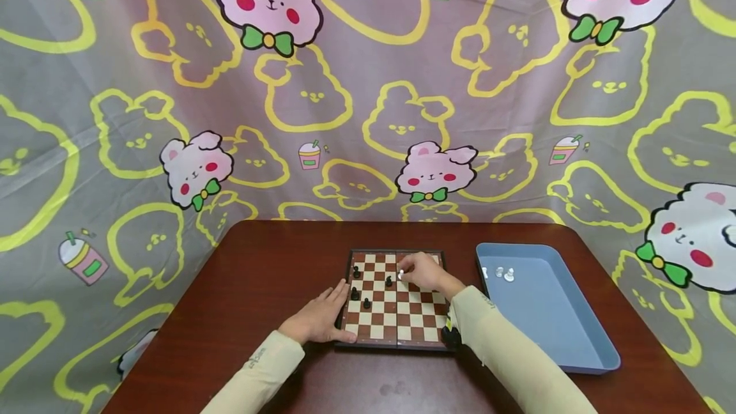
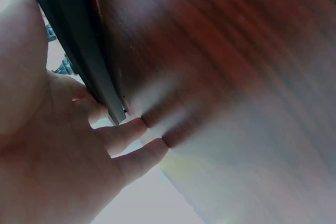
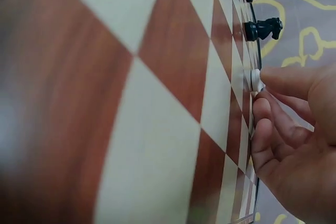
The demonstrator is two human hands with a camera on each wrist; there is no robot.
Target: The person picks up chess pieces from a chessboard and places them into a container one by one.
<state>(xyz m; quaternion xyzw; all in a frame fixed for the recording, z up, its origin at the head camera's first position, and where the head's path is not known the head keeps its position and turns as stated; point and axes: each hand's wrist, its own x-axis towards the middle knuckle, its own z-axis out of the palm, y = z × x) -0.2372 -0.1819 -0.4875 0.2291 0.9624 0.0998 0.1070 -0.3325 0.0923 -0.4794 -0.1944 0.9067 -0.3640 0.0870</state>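
Note:
A brown and cream chessboard point(image 1: 374, 331) lies on the table with several black chess pieces on its left half. Between thumb and fingers my right hand point(image 1: 425, 271) pinches a white chess piece point(image 3: 256, 80) at the board's surface, right of the middle fold; most of the piece is covered by the fingers. A black knight point(image 3: 265, 29) stands close by in the right wrist view. My left hand point(image 1: 317, 317) rests at the board's left edge, fingers straight, with the thumb at the near left corner. In the left wrist view, fingertips point(image 2: 152, 150) touch the table beside the dark board edge point(image 2: 79, 40).
A blue-grey tray point(image 1: 552, 312) stands right of the board, with a few white chess pieces point(image 1: 508, 275) near its far left side. By the board's near right corner sits a black object point(image 1: 451, 336), partly behind the right sleeve. A patterned curtain point(image 1: 356, 114) surrounds the table.

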